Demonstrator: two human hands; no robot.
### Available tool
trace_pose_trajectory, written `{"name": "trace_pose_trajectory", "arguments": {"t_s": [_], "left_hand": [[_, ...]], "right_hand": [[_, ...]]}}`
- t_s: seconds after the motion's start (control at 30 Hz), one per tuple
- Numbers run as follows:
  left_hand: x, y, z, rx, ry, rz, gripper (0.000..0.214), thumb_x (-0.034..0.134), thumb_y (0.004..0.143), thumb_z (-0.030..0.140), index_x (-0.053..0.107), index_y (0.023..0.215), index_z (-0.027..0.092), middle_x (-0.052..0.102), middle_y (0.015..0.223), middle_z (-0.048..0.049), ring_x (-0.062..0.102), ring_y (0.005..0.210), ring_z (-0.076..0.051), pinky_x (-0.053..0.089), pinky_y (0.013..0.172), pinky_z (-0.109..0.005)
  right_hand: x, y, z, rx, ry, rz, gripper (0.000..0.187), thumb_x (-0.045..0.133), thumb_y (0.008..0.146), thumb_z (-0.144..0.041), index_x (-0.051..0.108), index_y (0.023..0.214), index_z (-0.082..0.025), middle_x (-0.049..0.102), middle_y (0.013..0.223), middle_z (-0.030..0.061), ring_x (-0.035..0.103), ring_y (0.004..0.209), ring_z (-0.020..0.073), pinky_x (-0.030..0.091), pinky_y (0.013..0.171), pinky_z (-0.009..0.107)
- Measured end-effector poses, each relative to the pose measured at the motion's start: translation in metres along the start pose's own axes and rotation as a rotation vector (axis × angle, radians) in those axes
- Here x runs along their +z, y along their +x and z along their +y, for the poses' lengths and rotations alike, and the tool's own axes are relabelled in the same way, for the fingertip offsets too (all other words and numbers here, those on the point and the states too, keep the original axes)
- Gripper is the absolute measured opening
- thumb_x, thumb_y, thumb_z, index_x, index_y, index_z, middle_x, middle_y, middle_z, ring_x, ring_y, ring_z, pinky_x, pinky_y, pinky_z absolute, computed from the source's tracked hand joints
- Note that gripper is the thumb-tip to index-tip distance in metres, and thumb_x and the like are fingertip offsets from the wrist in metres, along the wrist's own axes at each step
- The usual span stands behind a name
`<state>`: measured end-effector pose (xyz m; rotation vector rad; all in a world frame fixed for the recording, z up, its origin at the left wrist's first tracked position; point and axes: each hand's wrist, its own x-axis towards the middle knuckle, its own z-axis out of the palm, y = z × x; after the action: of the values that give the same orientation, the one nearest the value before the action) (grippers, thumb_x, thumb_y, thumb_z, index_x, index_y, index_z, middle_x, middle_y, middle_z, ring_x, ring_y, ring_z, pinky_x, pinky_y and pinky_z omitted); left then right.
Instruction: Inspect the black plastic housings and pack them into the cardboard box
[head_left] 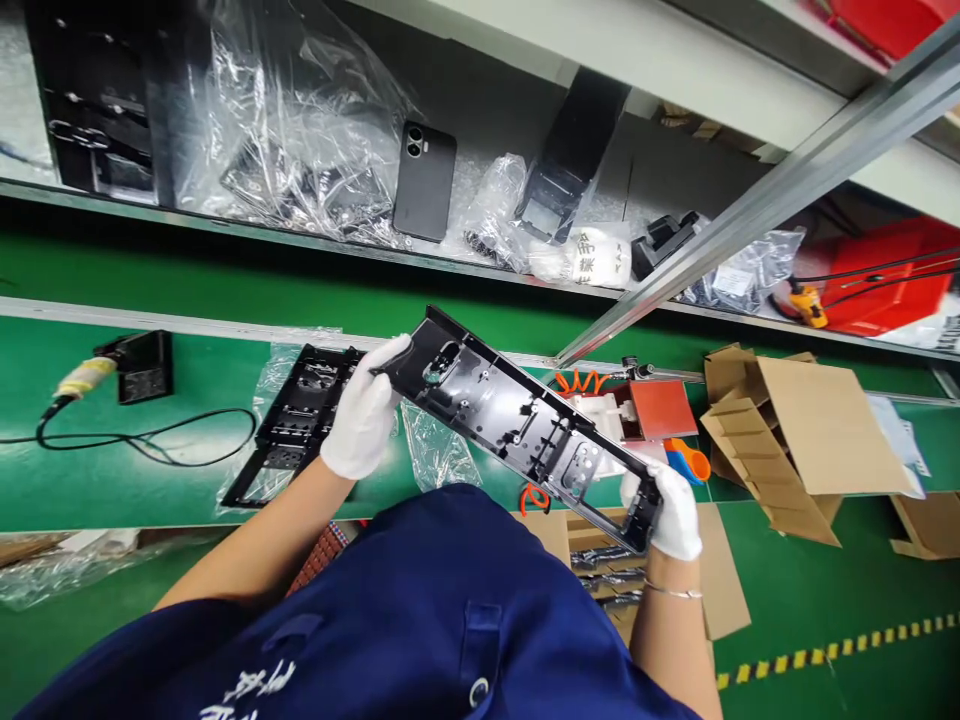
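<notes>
A long black plastic housing (517, 415) is held slantwise in front of my body, its ribbed inner side facing up. My left hand (365, 412), in a white glove, grips the upper left end. At the lower right end my right hand (673, 510), also gloved, is closed on the edge by a rectangular opening. A second black housing (296, 420) lies on clear plastic on the green bench, just behind my left hand. Beneath the held housing, a clear plastic bag (441, 450) rests on the bench.
Left on the bench stands a corded black device (144, 366). To the right are a red-and-white fixture (660, 408), an orange-and-blue tape roll (686, 460) and cardboard boxes (817, 430). The shelf above carries a phone (425, 185) and bagged parts. An open carton (724, 570) sits below.
</notes>
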<state>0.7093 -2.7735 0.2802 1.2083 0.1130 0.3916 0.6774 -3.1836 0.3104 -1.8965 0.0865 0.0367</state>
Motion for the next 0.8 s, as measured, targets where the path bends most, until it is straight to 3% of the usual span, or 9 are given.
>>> {"name": "trace_pose_trajectory", "arguments": {"t_s": [0.13,0.33,0.57,0.8], "left_hand": [[0.017,-0.013,0.013,0.058,0.026,0.027,0.057,0.074,0.08,0.065,0.071,0.124,0.029,0.068,0.135,-0.0063,0.058,0.135,-0.032,0.049,0.118,-0.046],[0.029,-0.023,0.017,0.094,0.015,0.038,0.056,0.077,0.08,0.062,0.073,0.122,0.026,0.069,0.132,-0.0086,0.061,0.129,-0.03,0.05,0.115,-0.044],[0.037,-0.031,0.025,0.12,0.101,0.038,0.047,0.073,0.084,0.06,0.075,0.116,0.025,0.072,0.124,-0.0072,0.063,0.124,-0.03,0.048,0.114,-0.046],[0.036,-0.034,0.03,0.095,0.114,0.058,0.048,0.076,0.079,0.063,0.077,0.11,0.027,0.073,0.121,-0.0099,0.065,0.12,-0.033,0.052,0.109,-0.05]], "right_hand": [[-0.012,0.0,-0.001,0.019,0.095,0.095,0.028,0.051,0.087,-0.044,0.068,0.094,-0.022,0.067,0.059,0.0039,0.058,0.045,0.0214,0.047,0.043,0.034],[-0.025,0.001,-0.005,0.012,0.156,0.052,0.029,0.048,0.092,-0.044,0.069,0.087,-0.023,0.059,0.052,0.0023,0.053,0.043,0.0211,0.043,0.042,0.034],[-0.033,0.003,0.005,0.043,0.191,0.051,0.046,0.045,0.094,-0.053,0.061,0.061,-0.023,0.055,0.049,0.0045,0.049,0.044,0.0192,0.038,0.043,0.034],[-0.03,-0.004,-0.003,-0.032,0.288,0.108,0.038,0.048,0.094,-0.048,0.071,0.082,-0.02,0.056,0.05,0.0016,0.048,0.042,0.0186,0.038,0.044,0.033]]}}
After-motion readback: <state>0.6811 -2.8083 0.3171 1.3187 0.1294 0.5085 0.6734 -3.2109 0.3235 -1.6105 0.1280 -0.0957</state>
